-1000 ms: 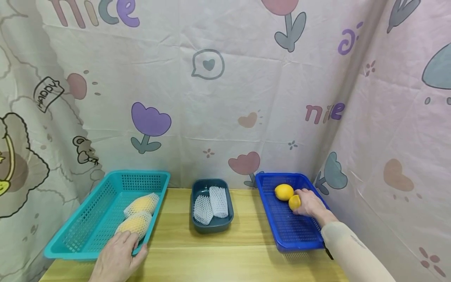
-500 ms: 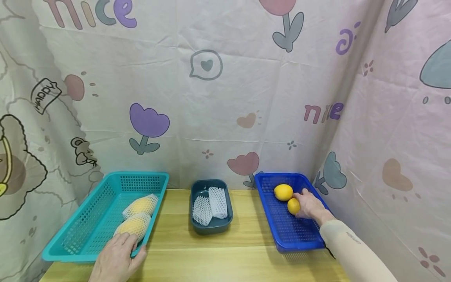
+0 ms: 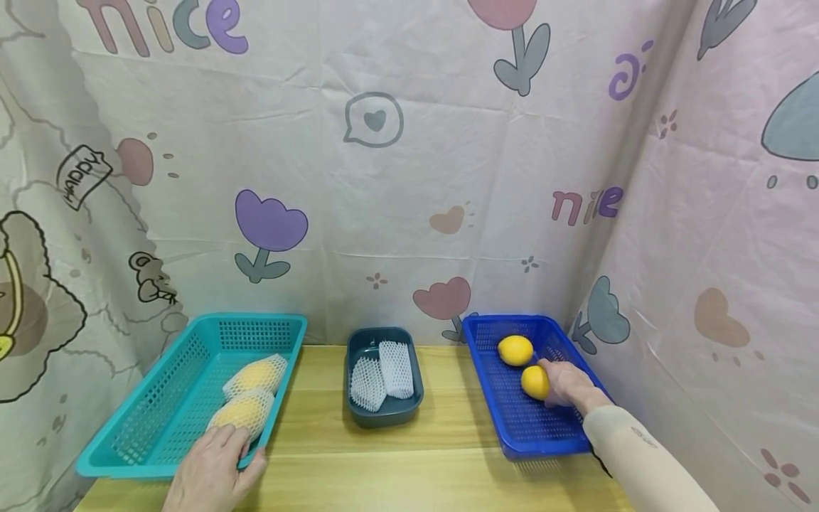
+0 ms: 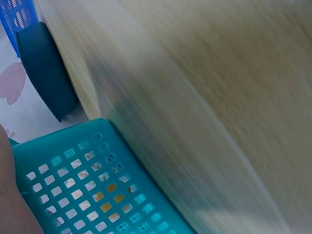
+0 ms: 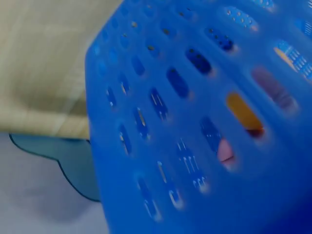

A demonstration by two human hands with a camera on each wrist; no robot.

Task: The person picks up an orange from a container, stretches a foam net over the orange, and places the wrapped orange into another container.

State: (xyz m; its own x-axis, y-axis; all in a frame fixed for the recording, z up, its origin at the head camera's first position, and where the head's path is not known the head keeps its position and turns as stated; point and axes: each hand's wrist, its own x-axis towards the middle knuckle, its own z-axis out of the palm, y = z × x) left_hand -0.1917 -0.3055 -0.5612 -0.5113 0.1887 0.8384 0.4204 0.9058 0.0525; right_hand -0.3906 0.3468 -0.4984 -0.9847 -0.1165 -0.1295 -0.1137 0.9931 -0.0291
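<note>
In the head view, my right hand (image 3: 568, 384) reaches into the blue basket (image 3: 505, 449) and holds a lemon (image 3: 534, 382) from its right side, fingertips at its upper right. A second lemon (image 3: 515, 350) lies just behind it. My left hand (image 3: 214, 466) lies over the near right corner of the teal basket (image 3: 128, 468), thumb stretched to the side, fingertips on a yellow fruit in white foam netting (image 3: 246, 411). Another netted yellow fruit (image 3: 257, 375) lies behind that one. Through the blue basket's holes, the right wrist view shows some yellow (image 5: 243, 112).
Between the baskets stands a small dark teal tub (image 3: 387, 419) with two white foam net sleeves (image 3: 397, 370) inside. Everything stands on a wooden table (image 3: 358, 469). A printed curtain (image 3: 384, 213) hangs close behind and at both sides.
My right hand and the lemon at its fingers have shifted slightly toward the near side of the blue basket, away from the other lemon. My left hand stays where it was.
</note>
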